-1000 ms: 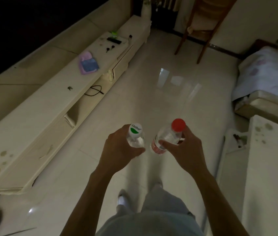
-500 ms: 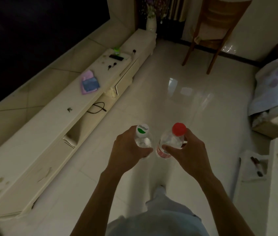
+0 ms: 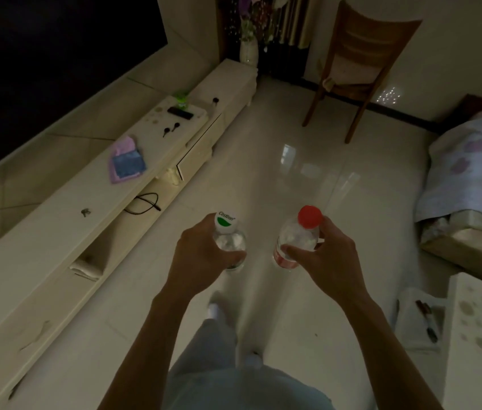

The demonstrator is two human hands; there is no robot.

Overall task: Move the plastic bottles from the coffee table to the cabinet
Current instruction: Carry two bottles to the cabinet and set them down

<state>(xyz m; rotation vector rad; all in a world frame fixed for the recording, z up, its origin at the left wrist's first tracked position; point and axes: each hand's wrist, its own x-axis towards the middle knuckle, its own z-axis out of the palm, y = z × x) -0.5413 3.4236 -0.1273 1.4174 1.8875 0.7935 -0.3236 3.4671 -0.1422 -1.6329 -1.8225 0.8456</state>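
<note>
Carry step in hand. Left hand (image 3: 201, 255) clamped on green-capped bottle (image 3: 229, 239); right hand (image 3: 327, 258) clamped on red-capped bottle (image 3: 297, 236). Both upright, held over floor, near cabinet's (image 3: 41, 250) front edge. Next move likely: turn left, stand bottles on cabinet top.

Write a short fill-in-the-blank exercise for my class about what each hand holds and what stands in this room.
1. The left hand holds a bottle whose white cap bears a ____ mark.
2. The bottle in the right hand has a ____ cap.
3. At the far wall stands a wooden ____.
4. On the long cabinet lies a pink and blue ____.

Missing words: green; red; chair; cloth
</note>
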